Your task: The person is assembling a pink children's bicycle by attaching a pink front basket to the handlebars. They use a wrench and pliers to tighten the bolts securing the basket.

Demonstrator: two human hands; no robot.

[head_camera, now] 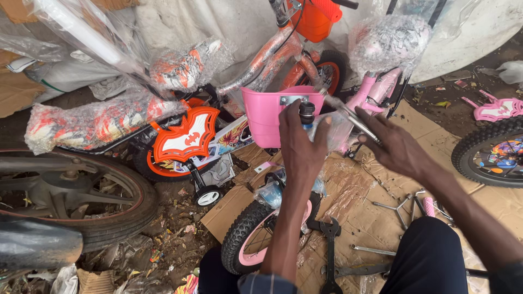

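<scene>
Your left hand (pixel 300 142) is wrapped around the black stem (pixel 307 112) at the front of a small pink bicycle (pixel 376 90), just behind the pink basket (pixel 267 117). Your right hand (pixel 396 146) grips the plastic-wrapped chrome handlebar (pixel 348 115) that runs up and to the left toward that stem — fingers closed over the bar. The bicycle stands on flattened cardboard (pixel 436 142), its pink-rimmed front wheel (pixel 249 239) pointing down toward your knees.

A black wrench (pixel 330 256) lies on the cardboard below your left forearm, with a few thin metal rods (pixel 373 250) near it and a pink grip (pixel 429 206) beside your right arm. To the left stands an orange bicycle (pixel 188 139) with a bat-shaped plate, much of it in bubble wrap — one small white training wheel (pixel 207 196) shows beneath it. A large dark motorbike wheel (pixel 81 198) fills the left edge, and another tyre (pixel 490 153) with a colourful disc sits at the right edge.
</scene>
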